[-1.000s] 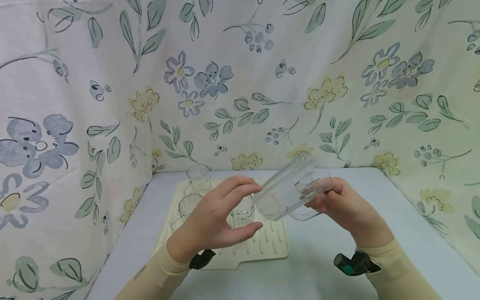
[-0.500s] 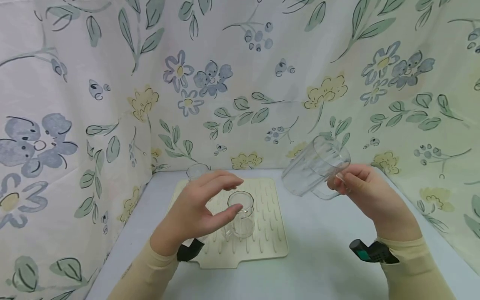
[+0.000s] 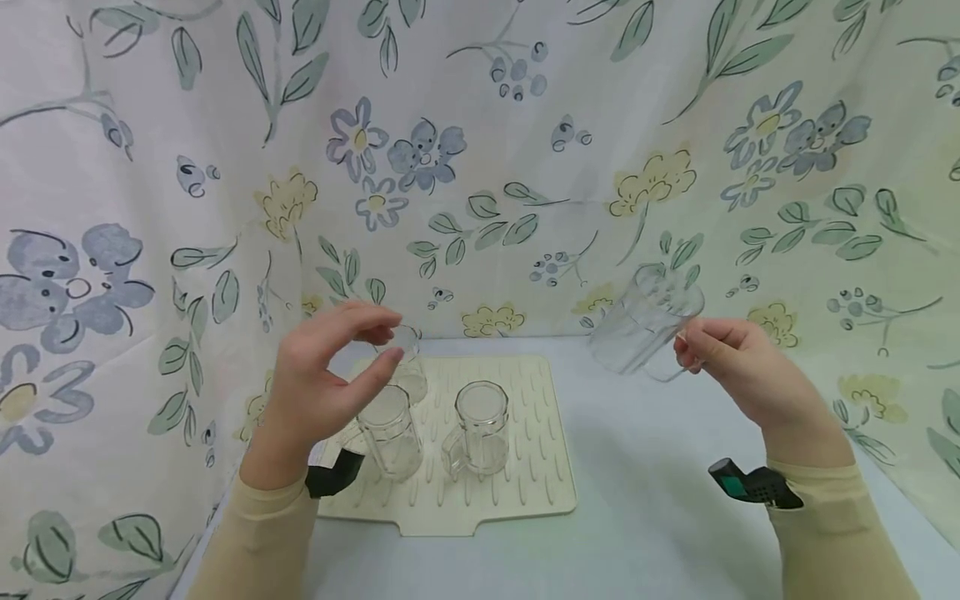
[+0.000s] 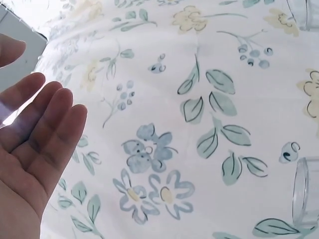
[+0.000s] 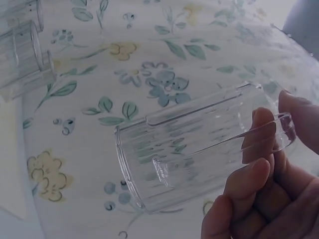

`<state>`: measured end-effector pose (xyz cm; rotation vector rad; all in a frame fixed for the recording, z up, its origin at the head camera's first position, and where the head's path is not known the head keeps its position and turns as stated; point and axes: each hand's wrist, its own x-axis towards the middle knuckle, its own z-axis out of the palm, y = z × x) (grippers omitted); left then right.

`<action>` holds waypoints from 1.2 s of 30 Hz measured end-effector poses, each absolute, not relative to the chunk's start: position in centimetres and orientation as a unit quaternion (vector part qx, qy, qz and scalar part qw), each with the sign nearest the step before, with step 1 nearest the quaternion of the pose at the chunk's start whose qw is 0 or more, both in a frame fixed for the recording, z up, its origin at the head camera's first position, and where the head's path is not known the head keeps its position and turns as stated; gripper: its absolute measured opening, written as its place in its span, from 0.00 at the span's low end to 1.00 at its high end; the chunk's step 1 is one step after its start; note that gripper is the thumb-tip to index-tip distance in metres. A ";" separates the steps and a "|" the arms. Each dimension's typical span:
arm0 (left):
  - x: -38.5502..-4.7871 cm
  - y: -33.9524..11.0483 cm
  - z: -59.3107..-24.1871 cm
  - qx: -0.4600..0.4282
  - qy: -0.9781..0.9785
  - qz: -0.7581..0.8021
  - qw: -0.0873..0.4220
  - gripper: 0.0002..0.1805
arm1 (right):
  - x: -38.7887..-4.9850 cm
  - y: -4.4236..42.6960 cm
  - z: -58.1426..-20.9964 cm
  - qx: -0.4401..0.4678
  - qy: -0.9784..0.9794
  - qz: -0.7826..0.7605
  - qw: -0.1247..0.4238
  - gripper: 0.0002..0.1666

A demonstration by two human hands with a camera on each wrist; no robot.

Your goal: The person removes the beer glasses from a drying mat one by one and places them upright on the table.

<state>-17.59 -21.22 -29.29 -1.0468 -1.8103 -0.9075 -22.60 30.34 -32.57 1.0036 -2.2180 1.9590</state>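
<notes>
A mat lies on the counter, bearing a right mug, a left mug and, behind them, a back mug. A fourth mug, in the right hand, is right of the mat. A cloth hangs behind the counter.

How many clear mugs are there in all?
4. The right hand holds a tilted mug. On the cream mat stand a back mug, partly behind the left hand, a front-left mug and a front-right mug. That hand hides some mat; no others show.
</notes>
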 end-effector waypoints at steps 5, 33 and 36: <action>-18.6 -23.8 -29.6 -0.369 -0.726 -0.392 0.428 0.16 | -23.4 31.3 -32.9 0.301 -0.717 0.628 0.020 0.19; -27.3 -35.0 -39.8 -0.006 -0.850 -0.470 0.239 0.23 | -25.0 34.8 -33.6 0.228 -0.763 0.602 0.055 0.13; -28.0 -35.7 -41.3 0.004 -0.851 -0.476 0.223 0.24 | -25.2 35.1 -33.6 0.211 -0.788 0.576 0.055 0.11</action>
